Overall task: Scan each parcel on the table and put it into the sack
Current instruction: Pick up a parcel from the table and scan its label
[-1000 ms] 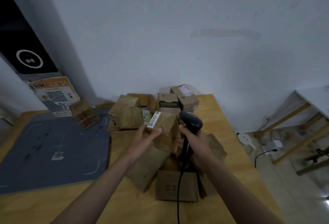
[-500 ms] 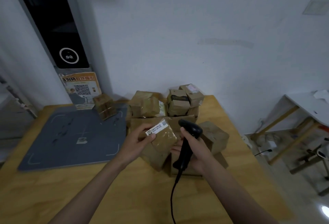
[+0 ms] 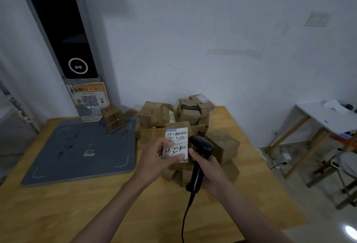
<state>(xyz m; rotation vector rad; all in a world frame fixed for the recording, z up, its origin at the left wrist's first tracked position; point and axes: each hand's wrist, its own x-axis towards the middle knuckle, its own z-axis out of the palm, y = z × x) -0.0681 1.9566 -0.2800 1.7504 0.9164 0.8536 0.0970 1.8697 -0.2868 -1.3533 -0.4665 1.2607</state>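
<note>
Nearest to you, your right hand [image 3: 209, 171] is wrapped around the grip of the black scanner [image 3: 201, 157], whose cable [image 3: 184, 221] hangs down toward the near counter [image 3: 58, 213] edge. Just to its left, your left hand [image 3: 154, 158] grasps the parcel [image 3: 176, 144] you are working on, thumb across the lower corner of its white label [image 3: 177, 143], which faces up toward you.

The scanner head sits right against the parcel's right edge, so its window looks too close and too side-on for a clean read; judged from here, you would need to draw it back and aim it at a barcode. Your thumb covers part of the label and could block the read if it slides higher. The cable could also snag the parcels below your hands and drag them.

Beyond your hands, the pile of brown parcels [image 3: 173, 115] is stacked loosely at the far middle of the counter. A careless pull there could tip the upper boxes.

To the left lies a grey mat [image 3: 58, 155], with one small box [image 3: 113, 117] on its far corner.

No sack is in view, so nothing can be said of its contents or where the parcel must go.
</note>
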